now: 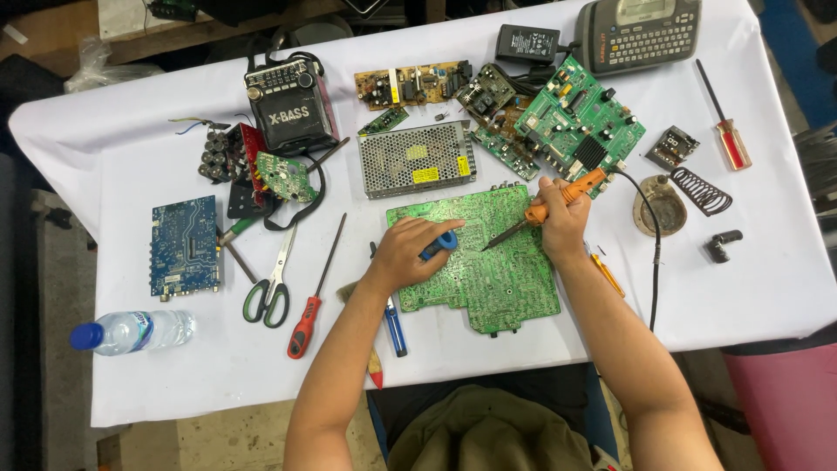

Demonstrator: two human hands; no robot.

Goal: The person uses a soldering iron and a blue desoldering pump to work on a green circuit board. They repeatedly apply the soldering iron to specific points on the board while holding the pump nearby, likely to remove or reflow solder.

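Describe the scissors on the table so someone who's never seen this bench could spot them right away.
Start at the white-clothed table and go to its left half, just left of the person's left forearm. The scissors lie between the blue circuit board and the red-handled screwdriver. Their green-and-black loop handles set them apart.

A matt white cloth (758,288) covers the table. On it lies a green circuit board (488,279) with a faintly glossy, finely speckled face. The soldering iron (545,208) has an orange plastic grip and dull metal tip. Nearby sit a perforated bare-metal box (417,158) and a clear plastic bottle (135,331).
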